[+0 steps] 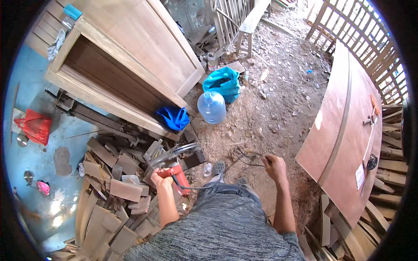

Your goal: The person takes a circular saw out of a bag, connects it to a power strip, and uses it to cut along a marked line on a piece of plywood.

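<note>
My left hand [162, 176] is closed round the grip of a red corded power tool [182, 179], over the edge of the scrap wood pile; its exact kind is hard to make out. From the tool a dark cord [204, 188] runs across the front of my shirt. Out to the right, my right hand [275, 167] is closed on the cord, part of which hangs in a loose loop [250, 164] just left of the fist. Both shoes show on the ground below, between my two hands.
Wood offcuts [124, 189] lie heaped at the left. Beyond stand a wooden cabinet frame [98, 102] with a blue bag [174, 118], a large water bottle [212, 108] and a turquoise bag [224, 85]. A plywood sheet [331, 126] leans along the right. Shavings litter the floor [270, 108].
</note>
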The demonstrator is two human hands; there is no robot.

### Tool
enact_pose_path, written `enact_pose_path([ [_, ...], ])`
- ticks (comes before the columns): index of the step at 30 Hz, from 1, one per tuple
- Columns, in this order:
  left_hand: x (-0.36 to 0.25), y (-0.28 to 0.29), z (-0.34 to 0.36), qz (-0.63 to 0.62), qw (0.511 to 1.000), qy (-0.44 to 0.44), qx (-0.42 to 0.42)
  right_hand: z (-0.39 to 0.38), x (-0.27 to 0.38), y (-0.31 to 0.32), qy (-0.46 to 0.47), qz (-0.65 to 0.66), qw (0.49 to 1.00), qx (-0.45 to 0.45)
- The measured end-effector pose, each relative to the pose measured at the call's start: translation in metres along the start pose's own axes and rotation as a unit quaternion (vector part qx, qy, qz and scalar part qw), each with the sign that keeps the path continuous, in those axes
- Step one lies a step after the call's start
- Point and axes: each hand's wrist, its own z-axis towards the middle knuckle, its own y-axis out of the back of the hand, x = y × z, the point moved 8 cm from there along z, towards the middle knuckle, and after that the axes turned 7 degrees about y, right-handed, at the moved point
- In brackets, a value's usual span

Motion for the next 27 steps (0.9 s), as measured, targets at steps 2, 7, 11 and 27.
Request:
enact_pose_path([
  [2,0.006,-0.011,-0.007,0.012,0.999,0.005,0.03,0.044,-0.01,-0.036,-0.028,0.076,0.996,0.032],
  [7,0.046,-0.04,-0.024,-0.013,0.998,0.004,0.056,0.121,-0.011,-0.128,0.117,0.072,0.98,0.143],
  [11,0.054,-0.057,-0.022,-0.015,0.996,-0.058,0.06,0.144,-0.05,-0.158,0.116,0.087,0.97,0.196],
  [27,0.068,-0.066,0.122,-0.101,0.99,-0.054,-0.077,0.248,-0.273,-0.095,-0.242,0.071,0.966,0.06],
])
